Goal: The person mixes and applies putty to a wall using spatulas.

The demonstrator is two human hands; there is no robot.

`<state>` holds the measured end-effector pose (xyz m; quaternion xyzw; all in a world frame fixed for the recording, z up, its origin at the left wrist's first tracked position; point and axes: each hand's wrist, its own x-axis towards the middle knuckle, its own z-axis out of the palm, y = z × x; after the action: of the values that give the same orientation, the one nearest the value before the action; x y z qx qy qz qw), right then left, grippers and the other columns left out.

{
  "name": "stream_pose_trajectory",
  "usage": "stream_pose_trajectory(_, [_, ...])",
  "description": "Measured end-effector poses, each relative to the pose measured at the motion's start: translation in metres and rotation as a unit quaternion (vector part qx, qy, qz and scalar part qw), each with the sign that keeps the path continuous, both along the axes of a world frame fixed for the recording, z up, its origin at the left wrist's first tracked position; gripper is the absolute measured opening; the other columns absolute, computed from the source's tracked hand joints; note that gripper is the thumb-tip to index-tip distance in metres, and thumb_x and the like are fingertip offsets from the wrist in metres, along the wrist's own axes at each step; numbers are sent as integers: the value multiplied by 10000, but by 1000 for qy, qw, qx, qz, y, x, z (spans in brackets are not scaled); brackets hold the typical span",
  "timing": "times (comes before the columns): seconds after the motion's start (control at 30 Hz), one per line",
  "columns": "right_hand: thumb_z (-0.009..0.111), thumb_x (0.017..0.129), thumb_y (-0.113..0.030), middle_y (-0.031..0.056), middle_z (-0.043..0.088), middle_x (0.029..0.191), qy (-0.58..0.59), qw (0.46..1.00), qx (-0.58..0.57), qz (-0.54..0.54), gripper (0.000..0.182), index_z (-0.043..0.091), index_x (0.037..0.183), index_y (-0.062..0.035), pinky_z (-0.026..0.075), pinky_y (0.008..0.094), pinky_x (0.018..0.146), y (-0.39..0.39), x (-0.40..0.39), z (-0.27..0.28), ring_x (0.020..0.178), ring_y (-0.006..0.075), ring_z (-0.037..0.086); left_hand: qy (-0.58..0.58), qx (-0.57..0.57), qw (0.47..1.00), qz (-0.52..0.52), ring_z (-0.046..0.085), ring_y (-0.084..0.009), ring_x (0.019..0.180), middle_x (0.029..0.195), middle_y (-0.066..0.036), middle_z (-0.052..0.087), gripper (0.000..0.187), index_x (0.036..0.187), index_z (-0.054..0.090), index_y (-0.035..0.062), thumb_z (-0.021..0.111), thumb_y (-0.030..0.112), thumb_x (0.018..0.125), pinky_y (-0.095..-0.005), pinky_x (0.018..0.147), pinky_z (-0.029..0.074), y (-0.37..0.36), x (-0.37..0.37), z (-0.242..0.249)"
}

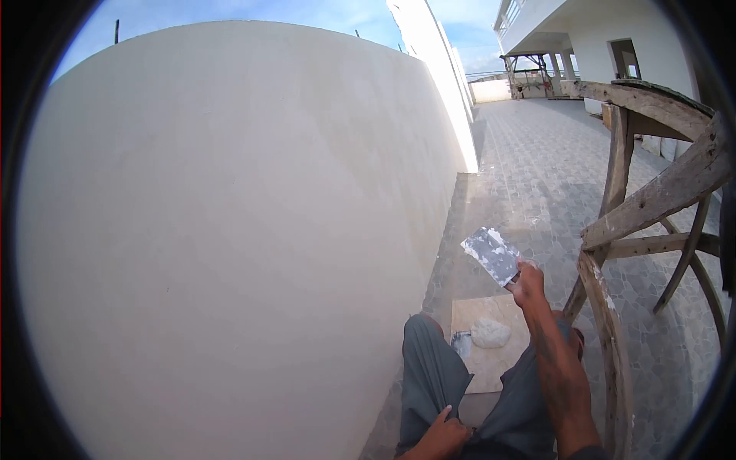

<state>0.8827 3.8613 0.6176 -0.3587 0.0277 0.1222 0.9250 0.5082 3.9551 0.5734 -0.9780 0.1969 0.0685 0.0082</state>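
My right hand (526, 284) is closed around a wide-bladed putty knife (492, 255), held out above the floor with its face smeared in white paste. My left hand (443, 437) rests low at my lap against the grey trousers, one digit stretched out and nothing visible in it; the other fingers are partly hidden. Between my knees lies a beige board (491, 376). On it sit a mound of white putty (491, 333) and a second, smaller smeared blade (461, 343).
A tall pale wall (230, 230) runs close along my left. At my right stands a rough wooden trestle (613, 307) with slanted legs. Patterned paving (529, 146) stretches ahead to a white building (598, 31) and a distant wooden scaffold (529, 77).
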Motion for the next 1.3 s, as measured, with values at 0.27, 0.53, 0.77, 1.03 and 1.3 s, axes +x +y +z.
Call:
stream_pose_trajectory(0.27, [487, 998, -162, 161, 557, 1133, -60, 998, -16, 8, 236, 469, 1158, 10, 476, 560, 902, -5, -1, -6, 1036, 301, 594, 86, -87, 992, 13, 652, -342, 703, 639, -121, 634, 173, 623, 633, 105, 627, 206, 763, -543, 980, 431, 13, -9, -64])
stream_pose_trajectory(0.53, [600, 956, -202, 40, 536, 730, -347, 850, -396, 11, 221, 553, 862, -8, 444, 319, 654, -28, 21, 64, 693, 135, 499, -191, -260, 941, 106, 652, -297, 968, 1042, -146, 681, 301, 1165, 657, 56, 673, 183, 893, -364, 804, 526, 80, 123, 118])
stream_pose_trajectory(0.77, [663, 909, -244, 87, 586, 703, -482, 640, -583, 134, 242, 585, 874, -18, 411, 352, 642, 7, 46, 123, 655, 173, 483, -280, -316, 900, 111, 654, -272, 978, 1070, -156, 674, 421, 1207, 609, -5, 700, 241, 878, -342, 831, 531, 118, 301, 151])
stream_pose_trajectory(1.03, [722, 848, -322, 97, 665, 761, -542, 555, -597, 205, 293, 653, 833, -38, 456, 378, 632, 65, 131, 74, 676, 194, 587, 20, -426, 883, 195, 583, -77, 721, 788, -39, 667, 313, 943, 701, -20, 667, 290, 920, -240, 640, 467, 155, 392, 88])
stream_pose_trajectory(1.3, [636, 912, -377, 114, 683, 803, -359, 806, -460, 97, 372, 685, 947, -10, 518, 319, 666, 86, 219, -66, 737, 174, 641, 12, -599, 736, 314, 628, -91, 722, 838, -69, 691, 292, 1068, 658, -50, 636, 215, 946, -237, 670, 501, 185, 421, 33])
